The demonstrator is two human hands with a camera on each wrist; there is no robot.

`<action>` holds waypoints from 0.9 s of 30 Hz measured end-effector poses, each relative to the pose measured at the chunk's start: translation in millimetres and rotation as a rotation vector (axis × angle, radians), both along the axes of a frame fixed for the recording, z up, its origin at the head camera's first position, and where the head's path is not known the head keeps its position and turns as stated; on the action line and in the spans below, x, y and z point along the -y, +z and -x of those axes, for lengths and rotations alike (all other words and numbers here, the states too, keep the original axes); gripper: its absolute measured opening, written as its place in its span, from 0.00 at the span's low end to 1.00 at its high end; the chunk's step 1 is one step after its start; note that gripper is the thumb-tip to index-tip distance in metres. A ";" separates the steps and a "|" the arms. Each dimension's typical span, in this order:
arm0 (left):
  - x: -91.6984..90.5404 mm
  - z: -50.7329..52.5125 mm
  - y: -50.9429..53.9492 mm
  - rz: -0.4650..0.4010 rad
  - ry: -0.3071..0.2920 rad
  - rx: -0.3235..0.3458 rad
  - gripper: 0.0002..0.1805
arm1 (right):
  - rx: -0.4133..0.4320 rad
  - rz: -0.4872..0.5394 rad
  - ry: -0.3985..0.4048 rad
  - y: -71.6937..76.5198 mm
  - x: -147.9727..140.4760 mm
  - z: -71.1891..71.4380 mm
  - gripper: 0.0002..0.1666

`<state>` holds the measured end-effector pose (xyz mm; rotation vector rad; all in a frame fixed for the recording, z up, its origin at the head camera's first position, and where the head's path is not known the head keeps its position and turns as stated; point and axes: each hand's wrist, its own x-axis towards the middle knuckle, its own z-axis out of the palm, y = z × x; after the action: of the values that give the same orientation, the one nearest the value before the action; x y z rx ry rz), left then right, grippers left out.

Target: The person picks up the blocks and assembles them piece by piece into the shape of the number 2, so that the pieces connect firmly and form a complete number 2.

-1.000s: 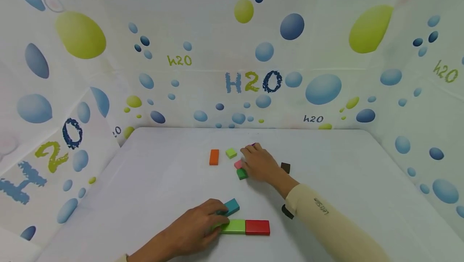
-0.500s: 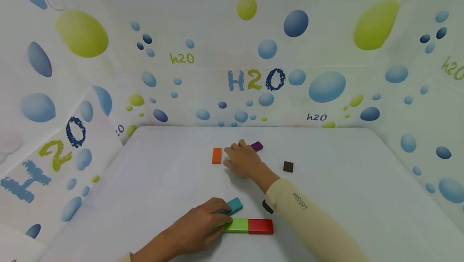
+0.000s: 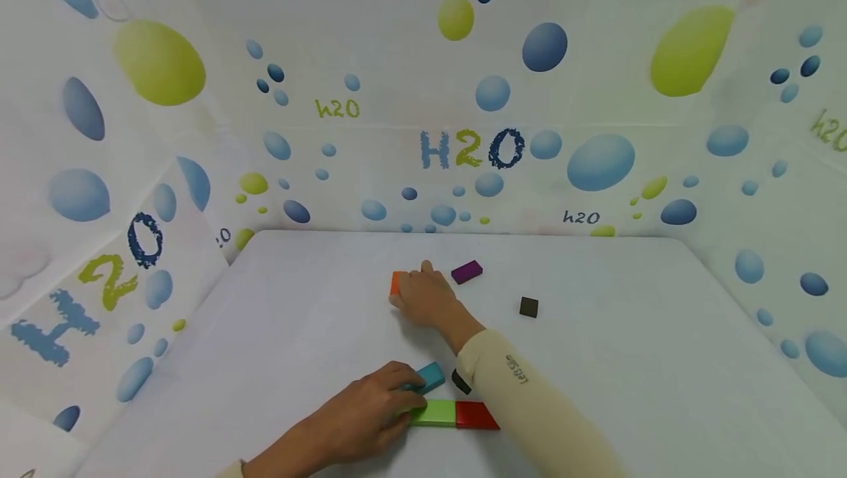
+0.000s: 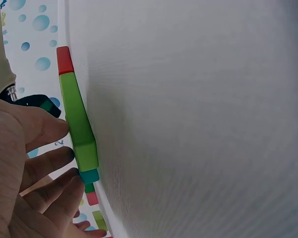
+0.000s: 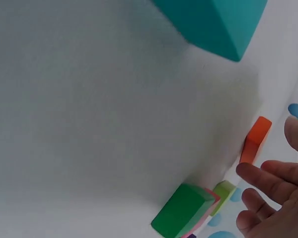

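Observation:
My right hand reaches over the far part of the table, beside an orange block. In the right wrist view its fingers are loosely spread, with one fingertip close to the orange block; contact is unclear. It hides a green block, a pink block and a small light green block from the head view. Nearer, my left hand rests its fingers against a long light green block and a teal block. A red block adjoins the light green one's right end.
A purple block lies right of my right hand, and a small dark block farther right. A black device shows beneath my right sleeve. Patterned sheets rise behind and beside the white table.
My right hand has moved left, from near the purple block to the orange one, passing over the green, pink and small light green blocks. My left hand has stayed in place.

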<state>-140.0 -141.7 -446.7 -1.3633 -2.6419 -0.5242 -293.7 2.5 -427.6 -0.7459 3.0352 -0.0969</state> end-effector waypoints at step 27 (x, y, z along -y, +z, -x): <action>1.2 -2.1 -0.6 0.000 -0.014 -0.041 0.10 | 0.030 -0.026 -0.237 -10.7 23.6 10.8 0.18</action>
<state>-137.9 -142.8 -447.3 -1.3788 -2.6016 -0.4926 -304.5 -21.1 -438.3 -0.3761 3.0754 -0.0703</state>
